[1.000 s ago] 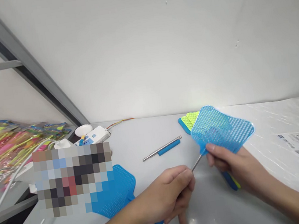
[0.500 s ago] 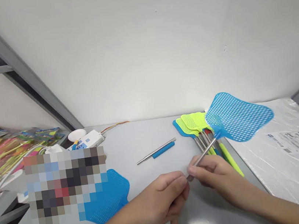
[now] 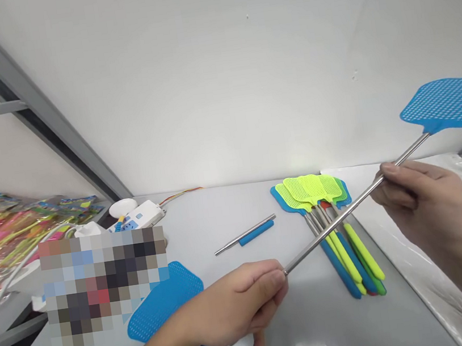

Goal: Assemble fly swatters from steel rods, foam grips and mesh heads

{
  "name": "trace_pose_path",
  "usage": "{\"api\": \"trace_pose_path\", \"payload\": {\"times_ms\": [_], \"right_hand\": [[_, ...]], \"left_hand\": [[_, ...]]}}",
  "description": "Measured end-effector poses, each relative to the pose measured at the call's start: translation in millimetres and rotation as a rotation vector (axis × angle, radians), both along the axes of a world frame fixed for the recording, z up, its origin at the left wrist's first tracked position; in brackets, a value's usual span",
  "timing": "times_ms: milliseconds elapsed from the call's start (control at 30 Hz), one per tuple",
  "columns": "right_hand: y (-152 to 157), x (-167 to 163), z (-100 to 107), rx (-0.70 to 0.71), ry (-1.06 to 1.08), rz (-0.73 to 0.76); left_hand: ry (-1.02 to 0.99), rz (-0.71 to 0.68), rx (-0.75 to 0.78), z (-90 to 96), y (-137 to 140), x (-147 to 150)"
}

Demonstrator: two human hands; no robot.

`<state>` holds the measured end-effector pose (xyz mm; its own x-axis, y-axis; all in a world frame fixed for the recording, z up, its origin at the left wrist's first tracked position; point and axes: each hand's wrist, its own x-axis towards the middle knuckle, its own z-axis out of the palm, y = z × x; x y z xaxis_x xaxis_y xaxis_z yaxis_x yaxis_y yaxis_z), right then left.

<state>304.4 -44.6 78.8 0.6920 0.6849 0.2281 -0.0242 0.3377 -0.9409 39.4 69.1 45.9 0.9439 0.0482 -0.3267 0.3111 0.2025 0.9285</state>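
Note:
My left hand (image 3: 253, 301) is closed around the lower part of a fly swatter, whose blue handle end pokes out below the wrist. The swatter's metal rod (image 3: 325, 232) slants up to the right, to a blue mesh head (image 3: 457, 102) cut off by the frame edge. Close below that head, my right hand (image 3: 418, 192) pinches the rod between thumb and fingers. Beneath my left forearm lies another blue swatter head (image 3: 166, 296), partly covered. Behind my hands, a loose metal rod (image 3: 244, 235) rests beside a short blue tube (image 3: 256, 233).
A pile of yellow, blue and green fly swatters (image 3: 324, 194) lies right of centre. A white plastic sheet or bag (image 3: 410, 285) covers the right side. At left are a power strip (image 3: 144, 215), a white cable, a blurred-out patch and colourful wrapped goods (image 3: 11, 232). A wall stands behind.
My right hand has moved up and right along with the swatter head, and much more of the metal rod now shows between my hands. My left hand stays nearly in place.

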Motion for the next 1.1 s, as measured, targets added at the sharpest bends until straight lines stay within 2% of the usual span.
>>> {"api": "trace_pose_path", "payload": {"times_ms": [67, 167, 267, 400, 667, 767, 900, 1000, 1100], "right_hand": [[3, 7, 0, 0.015, -0.016, 0.016], [11, 3, -10, -0.019, -0.016, 0.090], [14, -12, -27, -0.114, -0.059, 0.157], [9, -37, -43, -0.262, -0.192, 0.290], [1, -57, -50, -0.373, -0.194, 0.578], [0, -52, -46, -0.380, -0.199, 0.596], [-1, -40, -37, -0.323, -0.219, 0.583], [0, -27, -30, -0.255, -0.224, 0.509], [1, -11, -22, -0.173, -0.192, 0.392]], "left_hand": [[0.025, 0.000, 0.048, 0.6, 2, -1], [0.044, 0.035, 0.105, -4.0, 5, -3], [0.051, 0.073, 0.136, -9.3, 7, -3], [0.075, 0.042, 0.181, -8.1, 6, -3], [0.111, 0.054, 0.316, -1.6, 2, -1], [0.110, 0.038, 0.307, 1.8, 1, 0], [0.077, 0.009, 0.251, 6.2, 2, 2], [0.054, 0.008, 0.253, 7.5, 5, 1], [0.050, 0.019, 0.322, 9.2, 9, -4]]}}
